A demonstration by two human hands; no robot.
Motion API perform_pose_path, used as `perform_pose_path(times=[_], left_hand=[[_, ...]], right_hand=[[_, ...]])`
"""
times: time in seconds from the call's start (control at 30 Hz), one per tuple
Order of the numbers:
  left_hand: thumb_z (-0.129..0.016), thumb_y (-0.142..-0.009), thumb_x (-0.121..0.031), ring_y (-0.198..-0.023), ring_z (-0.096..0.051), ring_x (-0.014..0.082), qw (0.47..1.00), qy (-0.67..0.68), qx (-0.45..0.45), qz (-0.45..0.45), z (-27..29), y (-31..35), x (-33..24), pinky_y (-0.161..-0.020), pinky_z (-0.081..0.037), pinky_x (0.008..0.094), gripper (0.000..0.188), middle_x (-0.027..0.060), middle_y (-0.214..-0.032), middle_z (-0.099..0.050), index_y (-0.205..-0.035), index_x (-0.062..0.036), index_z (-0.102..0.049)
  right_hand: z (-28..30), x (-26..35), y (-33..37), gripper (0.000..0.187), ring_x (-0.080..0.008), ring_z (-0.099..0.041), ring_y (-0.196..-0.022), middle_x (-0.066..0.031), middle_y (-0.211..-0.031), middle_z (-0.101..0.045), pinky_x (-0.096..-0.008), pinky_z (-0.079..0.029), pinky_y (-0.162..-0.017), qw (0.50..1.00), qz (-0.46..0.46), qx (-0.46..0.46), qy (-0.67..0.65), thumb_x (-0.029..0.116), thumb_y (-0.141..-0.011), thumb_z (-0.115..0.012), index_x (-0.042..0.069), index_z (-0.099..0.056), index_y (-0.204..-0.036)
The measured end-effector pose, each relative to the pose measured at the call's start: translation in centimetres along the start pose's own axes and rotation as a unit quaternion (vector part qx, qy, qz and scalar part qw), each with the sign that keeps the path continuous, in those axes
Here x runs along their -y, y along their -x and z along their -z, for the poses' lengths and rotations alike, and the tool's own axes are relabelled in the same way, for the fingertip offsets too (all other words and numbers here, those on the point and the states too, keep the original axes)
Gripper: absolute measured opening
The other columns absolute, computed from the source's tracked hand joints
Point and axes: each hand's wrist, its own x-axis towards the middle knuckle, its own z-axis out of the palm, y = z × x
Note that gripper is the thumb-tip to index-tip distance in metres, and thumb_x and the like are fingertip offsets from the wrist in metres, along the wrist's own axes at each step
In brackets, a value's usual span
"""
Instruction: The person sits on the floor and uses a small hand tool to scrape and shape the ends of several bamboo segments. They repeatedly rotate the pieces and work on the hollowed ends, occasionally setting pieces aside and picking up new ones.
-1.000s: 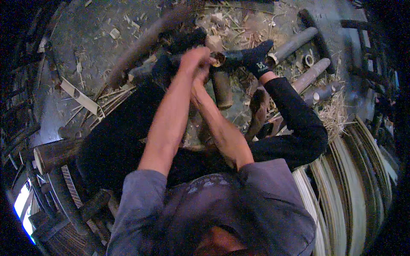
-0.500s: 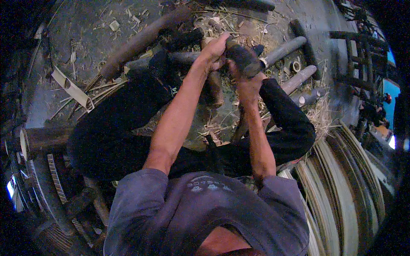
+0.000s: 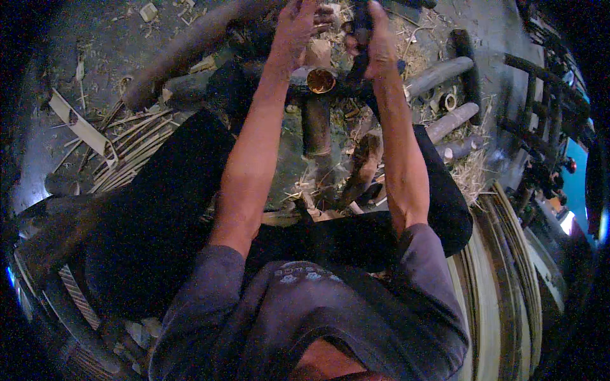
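Observation:
My left hand (image 3: 293, 35) is stretched out at the top of the view, its fingers apart and partly blurred, with nothing visible in them. Across a gap, my right hand (image 3: 380, 41) grips a dark, elongated piece (image 3: 361, 28); its upper end runs out of the picture and I cannot tell its exact kind. Between my forearms, a round, hollow orange-brown end (image 3: 321, 80), like cut bamboo, faces me at a dark crosswise log. Just beyond that end stands a pale wooden block (image 3: 319, 51). An upright wooden post (image 3: 316, 130) is below the crosswise log.
Cut poles (image 3: 438, 76) lie to the right, near a small bamboo ring (image 3: 448, 101). Long bundled strips (image 3: 492, 279) curve along the lower right. At left are a split bamboo piece (image 3: 82, 130) and thin sticks (image 3: 136, 146). Shavings litter the floor.
Both hands have moved away from me and apart. The dark piece in my right hand has moved up and away. The hollow round end now shows between my forearms.

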Motion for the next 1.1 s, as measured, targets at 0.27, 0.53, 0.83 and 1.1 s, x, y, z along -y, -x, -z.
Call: perform_pose_path(times=[0.27,0.53,0.83,1.1], left_hand=[[-0.057,-0.082,-0.054,-0.126,-0.035,0.0241,0.957,0.092,-0.235,-0.145,1.1,-1.3,1.9,-0.105,-0.027,0.0384,0.067,0.0084,-0.134,-0.042,-0.128,-0.0072,-0.046],[-0.058,-0.083,-0.051,-0.104,-0.052,0.0273,0.976,0.114,-0.182,-0.029,1.0,-4.8,4.4,-0.085,-0.044,0.0398,0.059,0.0116,-0.117,-0.054,-0.122,-0.0074,-0.052],[-0.051,-0.088,-0.044,-0.101,-0.056,0.0227,0.931,0.000,0.333,-0.152,-5.4,-11.5,14.7,-0.087,-0.044,0.0363,0.050,0.0125,-0.110,-0.059,-0.119,-0.0049,-0.053],[-0.068,-0.072,-0.031,-0.079,-0.058,0.0179,0.967,-0.187,0.123,-0.124,-3.4,-10.6,13.8,-0.077,-0.048,0.0336,0.042,0.0106,-0.093,-0.066,-0.101,-0.0007,-0.065]], right_hand=[[-3.0,-5.7,-6.1,0.057,-0.0315,-0.023,-0.134,-0.0150,-0.145,-0.024,-0.0427,-0.022,-0.108,0.903,0.020,0.168,0.395,0.045,-0.096,-0.031,0.010,-0.027,-0.141],[-3.5,-4.3,-3.8,0.073,-0.0345,-0.026,-0.132,-0.0159,-0.144,-0.026,-0.0431,-0.026,-0.106,0.946,-0.024,-0.009,0.323,0.058,-0.089,-0.038,0.008,-0.027,-0.140],[1.4,-8.5,-0.5,0.054,-0.0246,-0.050,-0.098,-0.0123,-0.109,-0.050,-0.0347,-0.044,-0.084,0.861,0.252,-0.407,0.172,0.053,-0.092,-0.034,0.006,-0.047,-0.115],[0.2,-8.8,-0.2,0.068,-0.0269,-0.042,-0.116,-0.0130,-0.129,-0.040,-0.0368,-0.037,-0.094,0.944,0.160,-0.236,0.166,0.060,-0.089,-0.032,0.005,-0.039,-0.128]])
